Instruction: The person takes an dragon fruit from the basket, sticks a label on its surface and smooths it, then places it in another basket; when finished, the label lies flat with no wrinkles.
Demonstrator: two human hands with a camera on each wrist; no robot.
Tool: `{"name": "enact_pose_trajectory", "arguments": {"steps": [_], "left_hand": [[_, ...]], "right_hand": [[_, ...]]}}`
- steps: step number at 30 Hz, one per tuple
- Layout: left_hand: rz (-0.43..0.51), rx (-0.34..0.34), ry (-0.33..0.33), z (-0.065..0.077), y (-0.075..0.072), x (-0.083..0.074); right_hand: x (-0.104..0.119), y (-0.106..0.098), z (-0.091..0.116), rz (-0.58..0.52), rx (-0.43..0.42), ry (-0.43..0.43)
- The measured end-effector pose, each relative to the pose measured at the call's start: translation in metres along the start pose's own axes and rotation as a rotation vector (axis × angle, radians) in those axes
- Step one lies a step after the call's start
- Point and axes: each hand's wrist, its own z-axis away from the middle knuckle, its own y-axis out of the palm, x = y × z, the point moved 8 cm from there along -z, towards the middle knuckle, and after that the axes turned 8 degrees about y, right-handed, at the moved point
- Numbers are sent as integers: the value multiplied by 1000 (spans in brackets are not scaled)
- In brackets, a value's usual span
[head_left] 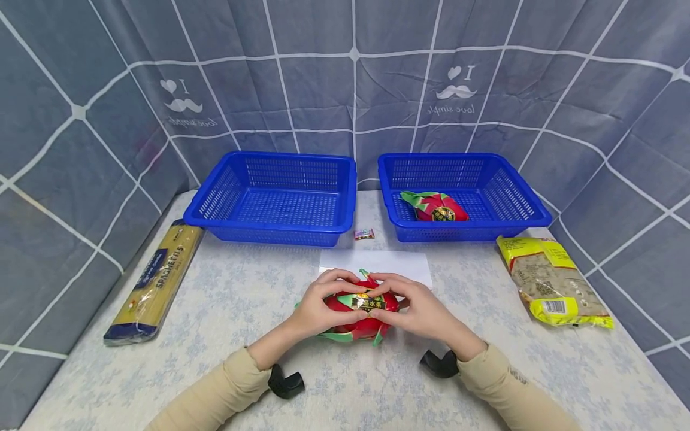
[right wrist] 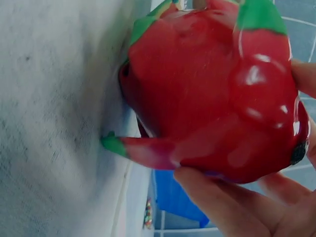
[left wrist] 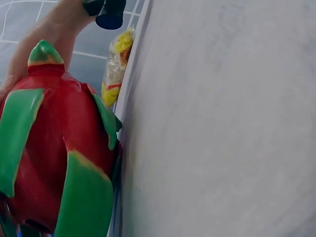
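A red dragon fruit with green-tipped scales and a black-and-gold label sits low over the table, between both hands. My left hand grips its left side, fingers over the top and thumb near the label. The right hand holds it from the other side, with the fingertips of both hands almost meeting. In the left wrist view the dragon fruit shows long green scales. Fingers curl round the glossy dragon fruit in the right wrist view.
Two blue baskets stand at the back; the right one holds another dragon fruit. A small wrapped candy lies between them, behind white paper. Spaghetti lies left, a yellow-and-clear bag right.
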Motion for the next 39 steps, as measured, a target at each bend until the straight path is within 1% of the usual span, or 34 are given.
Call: {"name": "enact_pose_trajectory", "arguments": {"steps": [2,5,7,10,15,17,19,20,22,25,27,30,32,35,37,39], "left_hand": [[27,8,10,0,0,4],[88,19,-12,3,2,20],[139,26,-42,5,3,31],[190,36,-106,6,5,44],[246,55,-206,4,6,50],[272,59,-235,4,6,52],[298,56,-253,5,7,53],[307,53,-257,5,7,53],[306,41,-245,6,6,53],[271,18,-198,6,4,51],[241,-2,-170,7,2,50],[224,-29,-170,6,0,50],[234,-38,-187,6,0,52],[279,-44,-206,6,0,54],[304,-53,-199,6,-1,56],[318,-65,-175,6,-2,56]], "right_hand": [[0,1,0,14,6,-10],[-2,1,-1,12,27,-21],[-4,0,-2,-25,43,-21],[-8,-3,-5,-133,73,2],[-16,-4,-9,-289,128,67],[-17,-4,-9,-333,125,84],[-17,-4,-9,-361,98,88],[-16,-4,-9,-349,73,84],[-14,-4,-8,-325,20,68],[-12,-3,-6,-270,-62,58],[-11,-2,-5,-233,-111,72],[-10,-2,-4,-170,-172,90],[-9,-1,-3,-133,-194,92],[-7,0,-3,-95,-204,85],[-7,0,-3,-77,-202,78],[-6,-1,-3,-52,-205,70]]}}
